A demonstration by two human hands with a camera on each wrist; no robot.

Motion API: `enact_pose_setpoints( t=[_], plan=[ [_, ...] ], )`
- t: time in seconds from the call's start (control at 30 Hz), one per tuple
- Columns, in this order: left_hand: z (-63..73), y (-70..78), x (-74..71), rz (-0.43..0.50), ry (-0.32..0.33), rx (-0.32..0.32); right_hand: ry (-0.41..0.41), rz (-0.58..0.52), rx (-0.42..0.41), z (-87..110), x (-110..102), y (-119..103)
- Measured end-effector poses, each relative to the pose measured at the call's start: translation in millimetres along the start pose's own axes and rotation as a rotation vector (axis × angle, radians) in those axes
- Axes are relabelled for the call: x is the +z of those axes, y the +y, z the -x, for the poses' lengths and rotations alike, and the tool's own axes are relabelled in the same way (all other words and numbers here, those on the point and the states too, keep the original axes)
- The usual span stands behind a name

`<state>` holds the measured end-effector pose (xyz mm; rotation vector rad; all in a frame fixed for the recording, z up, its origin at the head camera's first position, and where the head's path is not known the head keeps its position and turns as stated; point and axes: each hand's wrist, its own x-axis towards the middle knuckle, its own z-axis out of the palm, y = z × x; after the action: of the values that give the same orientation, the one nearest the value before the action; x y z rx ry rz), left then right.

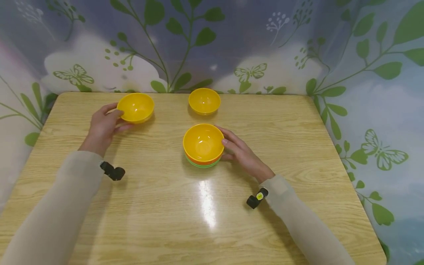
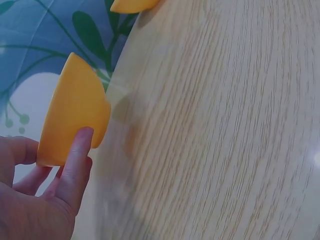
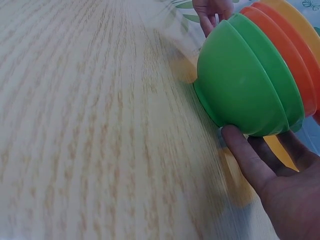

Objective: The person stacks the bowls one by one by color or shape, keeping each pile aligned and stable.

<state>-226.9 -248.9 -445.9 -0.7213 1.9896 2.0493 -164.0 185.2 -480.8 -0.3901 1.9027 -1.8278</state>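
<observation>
My left hand [image 1: 102, 125] grips a yellow bowl [image 1: 137, 106] at the table's far left, thumb over the rim and fingers along the outside. In the left wrist view, that bowl [image 2: 75, 115] shows its side, and a gap seems to part it from the tabletop. A stack of nested bowls [image 1: 203, 143] stands near the middle, yellow on top, orange and green beneath. My right hand [image 1: 243, 152] holds the stack's right side, fingers spread round the rim and wall. The right wrist view shows a fingertip against the lowest green bowl [image 3: 240, 75].
Another yellow bowl [image 1: 204, 101] stands upright behind the stack, near the back edge. The wooden table [image 1: 149, 213] meets a leaf-patterned wall covering [image 1: 245, 44] at the back and right. A bright reflection lies on the wood in front of the stack.
</observation>
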Motion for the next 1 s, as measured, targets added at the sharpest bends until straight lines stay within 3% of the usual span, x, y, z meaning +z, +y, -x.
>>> enact_pose_setpoints(
  t=[0.43,1.0],
  plan=[
    [15.0,4.6,17.1,-0.127,-0.080,0.044,0.009,0.009,0.005,1.3,1.2,-2.2],
    [41.7,17.5,39.4,-0.216,-0.216,0.128,-0.006,0.003,-0.005,2.5,0.1,-1.1]
  ],
)
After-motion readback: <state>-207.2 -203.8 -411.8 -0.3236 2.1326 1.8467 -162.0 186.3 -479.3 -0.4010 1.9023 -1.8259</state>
